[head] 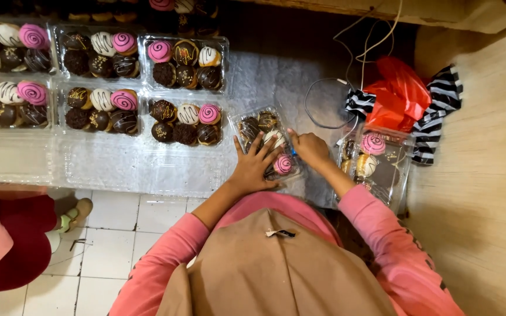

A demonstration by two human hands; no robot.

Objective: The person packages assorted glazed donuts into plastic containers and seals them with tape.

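Note:
A small clear plastic box (252, 120) of doughnuts lies on the table in front of me, holding dark, white and pink-swirl pieces. My left hand (254, 167) presses flat on its lid with fingers spread. My right hand (310, 147) is closed at the box's right edge, next to the pink-swirl doughnut (283, 164); a small blue thing shows under its fingers, too small to tell what it is. Both my sleeves are pink.
Several open clear boxes (185, 64) of assorted doughnuts fill the table to the left. Another filled box (376, 161) sits at the right, beside a red plastic bag (399, 93), a striped cloth (440, 105) and cables (323, 102). A person in pink and dark red (7, 246) is at lower left.

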